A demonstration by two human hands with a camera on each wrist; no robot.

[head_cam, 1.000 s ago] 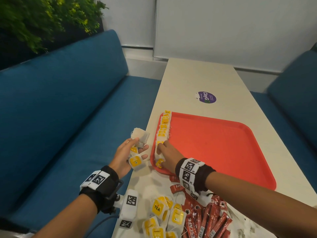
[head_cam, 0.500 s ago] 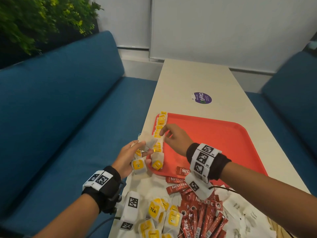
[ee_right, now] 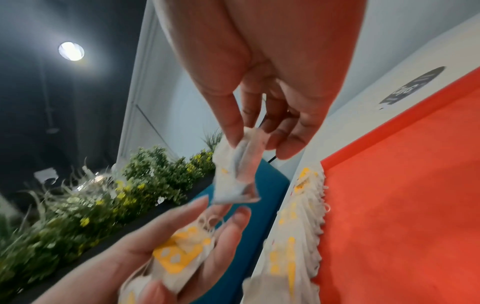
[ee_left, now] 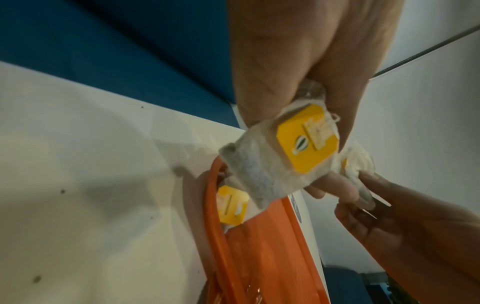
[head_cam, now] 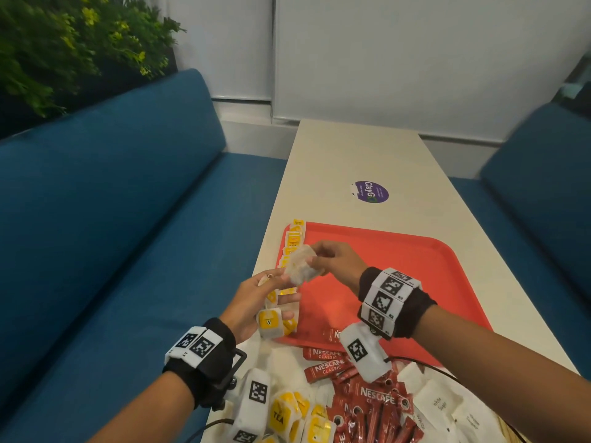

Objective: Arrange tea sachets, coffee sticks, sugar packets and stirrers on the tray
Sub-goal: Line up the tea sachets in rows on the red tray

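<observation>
A red tray (head_cam: 399, 276) lies on the table with a row of yellow-tagged tea sachets (head_cam: 293, 241) stacked along its left rim. My left hand (head_cam: 256, 302) hovers by the tray's left edge and holds a small bunch of tea sachets (ee_left: 283, 148) in its curled fingers. My right hand (head_cam: 332, 260) is above the tray's left side and pinches one tea sachet (head_cam: 300, 266) between thumb and fingertips (ee_right: 233, 133), just above the left hand's bunch (ee_right: 182, 259).
Near me on the table lie a heap of loose tea sachets (head_cam: 287, 414), red coffee sticks (head_cam: 361, 407) and white sugar packets (head_cam: 438, 407). A purple sticker (head_cam: 371, 191) marks the table beyond the tray. Blue benches flank both sides; a plant stands at the back left.
My right hand left the sachet row on the tray, rose toward the left hand and took hold of one sachet from its bunch. The left hand moved closer to the tray.
</observation>
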